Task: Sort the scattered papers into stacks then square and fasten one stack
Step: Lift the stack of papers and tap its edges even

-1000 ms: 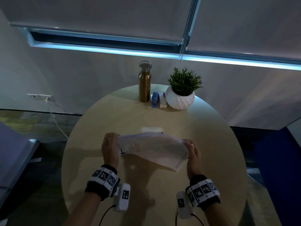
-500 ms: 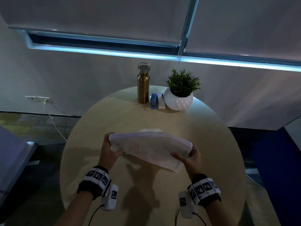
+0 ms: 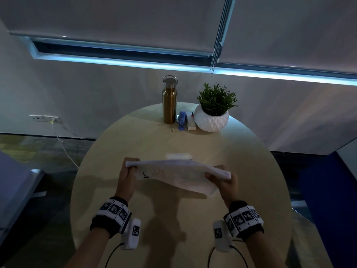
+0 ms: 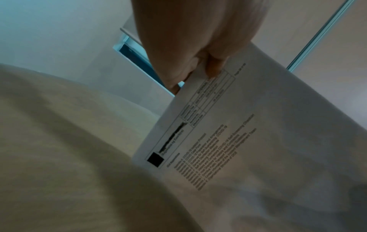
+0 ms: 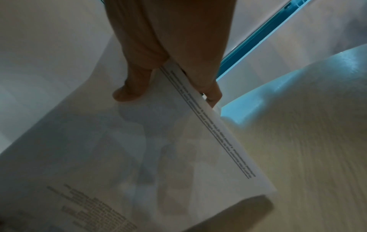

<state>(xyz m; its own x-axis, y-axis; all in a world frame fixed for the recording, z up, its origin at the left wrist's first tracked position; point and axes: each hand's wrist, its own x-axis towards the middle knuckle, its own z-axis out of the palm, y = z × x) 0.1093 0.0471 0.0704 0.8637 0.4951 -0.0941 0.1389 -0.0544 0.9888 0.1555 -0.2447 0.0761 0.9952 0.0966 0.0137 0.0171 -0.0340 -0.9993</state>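
Observation:
A stack of printed white papers (image 3: 179, 174) hangs in the air above the round wooden table (image 3: 135, 140), tilted with its printed face toward me. My left hand (image 3: 128, 176) grips the stack's left end, thumb and fingers pinching it (image 4: 210, 66). My right hand (image 3: 222, 179) grips the right end, thumb on the near face (image 5: 129, 92). The printed sheet (image 4: 248, 149) fills the left wrist view, and the papers (image 5: 139, 157) fill the right wrist view. A second small pile of paper (image 3: 178, 156) lies on the table behind the held stack, mostly hidden.
At the table's far edge stand a gold metal bottle (image 3: 169, 102), a blue stapler (image 3: 182, 120), a small white box (image 3: 190, 121) and a white pot with a green plant (image 3: 211, 118). A small gold clip (image 3: 174, 129) lies in front of the bottle.
Both hands have lifted the stack and tipped it more edge-on toward me; the grips stay at the two ends.

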